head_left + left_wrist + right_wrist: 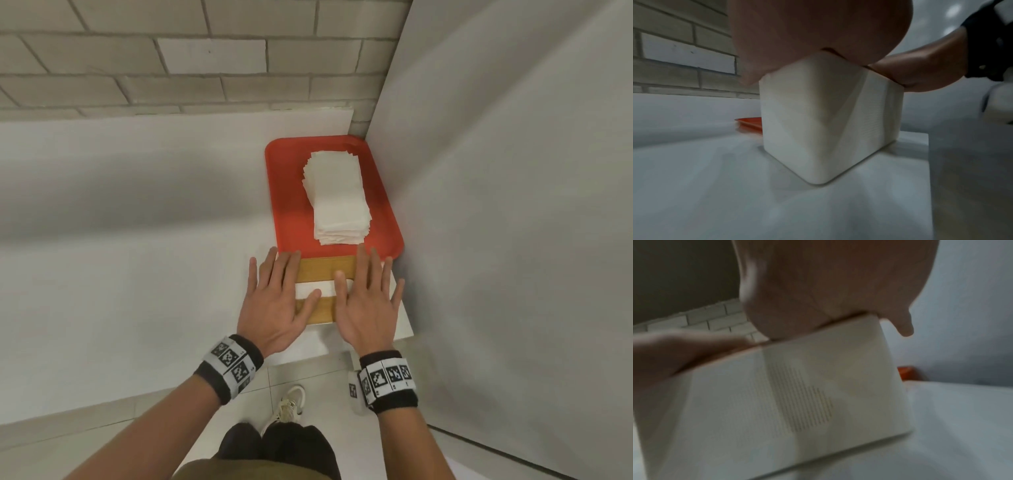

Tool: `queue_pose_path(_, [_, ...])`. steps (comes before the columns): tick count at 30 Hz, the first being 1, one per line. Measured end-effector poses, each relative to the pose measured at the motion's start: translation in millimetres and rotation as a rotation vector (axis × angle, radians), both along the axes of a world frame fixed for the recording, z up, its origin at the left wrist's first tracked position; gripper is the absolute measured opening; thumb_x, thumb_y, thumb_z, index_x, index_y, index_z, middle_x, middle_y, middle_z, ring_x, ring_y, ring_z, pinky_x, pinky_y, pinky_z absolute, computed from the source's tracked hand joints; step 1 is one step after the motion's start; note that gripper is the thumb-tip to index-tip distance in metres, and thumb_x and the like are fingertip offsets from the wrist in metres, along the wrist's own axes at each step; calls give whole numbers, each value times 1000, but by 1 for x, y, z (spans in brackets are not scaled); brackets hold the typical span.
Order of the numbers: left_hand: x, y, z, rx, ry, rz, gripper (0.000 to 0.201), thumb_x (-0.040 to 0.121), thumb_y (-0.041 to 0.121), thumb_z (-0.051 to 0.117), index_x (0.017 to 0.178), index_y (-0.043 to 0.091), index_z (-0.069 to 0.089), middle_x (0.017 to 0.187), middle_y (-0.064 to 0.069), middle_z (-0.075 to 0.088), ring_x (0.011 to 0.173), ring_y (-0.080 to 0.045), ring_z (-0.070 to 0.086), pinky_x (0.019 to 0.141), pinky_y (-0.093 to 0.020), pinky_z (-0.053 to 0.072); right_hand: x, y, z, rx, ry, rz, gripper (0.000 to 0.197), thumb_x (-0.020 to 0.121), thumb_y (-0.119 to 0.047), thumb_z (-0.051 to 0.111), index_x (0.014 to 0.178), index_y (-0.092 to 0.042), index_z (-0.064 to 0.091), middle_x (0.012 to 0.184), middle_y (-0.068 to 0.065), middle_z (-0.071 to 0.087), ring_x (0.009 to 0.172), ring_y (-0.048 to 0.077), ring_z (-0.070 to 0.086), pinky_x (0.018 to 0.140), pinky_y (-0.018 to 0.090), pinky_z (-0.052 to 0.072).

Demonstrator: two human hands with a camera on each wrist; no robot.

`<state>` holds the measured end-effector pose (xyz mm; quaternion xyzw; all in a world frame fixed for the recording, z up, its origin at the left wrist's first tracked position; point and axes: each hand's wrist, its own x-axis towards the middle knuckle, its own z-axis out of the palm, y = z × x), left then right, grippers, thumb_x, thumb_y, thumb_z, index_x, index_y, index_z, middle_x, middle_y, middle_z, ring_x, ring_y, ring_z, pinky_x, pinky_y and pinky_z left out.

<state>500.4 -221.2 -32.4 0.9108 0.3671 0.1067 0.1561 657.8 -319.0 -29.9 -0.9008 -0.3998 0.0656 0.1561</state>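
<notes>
A white box [818, 121] with a wooden lid [325, 267] stands on the white counter near its front right corner. A white strip [313, 289] shows in the lid's slot. My left hand [274, 298] lies flat on the lid's left side with straight fingers. My right hand [368, 301] lies flat on the right side, its thumb on the white strip. Just behind the box, a red tray [287, 192] holds a stack of white napkins [337, 198]. In the right wrist view, blurred, the palm [828, 280] sits on the box's top edge [777, 402].
A brick wall [171, 68] runs behind the white counter [120, 222]. A grey partition [513, 171] closes off the right side next to the tray. The counter's front edge [301, 358] is just below my wrists, with tiled floor and my shoe [291, 402] beneath.
</notes>
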Motion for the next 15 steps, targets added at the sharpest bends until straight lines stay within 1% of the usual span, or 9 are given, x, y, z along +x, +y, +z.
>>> queue_pose_path(3, [3,-2,0,5,-36,22,89,104,73,31,164,9,31,164,-12,41,159,-34,27,132,-59,12,4,4,-1,-27,-1,6,70,110,-66,12,172,-33,7,179,-1,17,166,33,12,130,65,16])
queue_pose_path(6, [1,1,-3,-34,-116,-9,109,90,85,51,165,8,30,162,-12,41,155,-33,32,132,-59,13,9,3,-1,-19,10,33,68,111,-65,12,172,-36,6,179,-2,18,166,32,11,131,64,15])
queue_pose_path(7, [-3,4,-5,-68,-144,-24,118,84,88,58,166,9,28,163,-10,39,155,-32,31,132,-58,14,11,2,0,-21,24,44,68,111,-65,11,172,-36,4,179,-2,16,167,32,9,131,64,15])
queue_pose_path(9, [-13,11,-9,-199,-172,-53,131,73,91,68,168,15,20,167,-5,32,157,-27,24,133,-52,18,12,1,1,-37,42,62,67,112,-63,10,172,-36,2,180,-2,12,167,31,5,131,65,12])
queue_pose_path(11, [-17,15,-11,-252,-168,-83,138,66,93,73,168,18,18,168,-2,27,158,-25,21,132,-49,23,14,-1,5,-83,38,93,66,113,-62,11,172,-34,3,181,-2,8,167,32,1,131,66,8])
queue_pose_path(12, [-17,15,-11,-236,-166,-90,139,65,93,74,168,18,20,168,-2,28,158,-26,22,131,-50,25,16,-2,10,-106,6,115,64,114,-61,15,172,-33,10,180,0,10,167,35,3,131,67,9])
queue_pose_path(13, [-17,15,-12,-215,-169,-92,138,64,93,74,167,17,22,167,-3,30,157,-27,24,130,-50,27,16,-4,17,-110,-48,143,61,114,-58,22,169,-31,24,178,3,20,165,39,12,128,66,15])
queue_pose_path(14, [-16,15,-13,-195,-175,-91,137,65,93,74,166,15,25,166,-5,33,156,-28,26,129,-51,28,15,-4,24,-97,-113,164,56,113,-55,32,161,-28,42,170,6,35,159,42,27,124,63,26])
queue_pose_path(15, [-16,14,-14,-172,-180,-89,136,66,93,73,165,13,28,164,-7,36,155,-30,29,129,-51,29,12,-2,32,-79,-171,162,48,109,-51,43,145,-25,59,157,8,51,147,40,44,115,58,38])
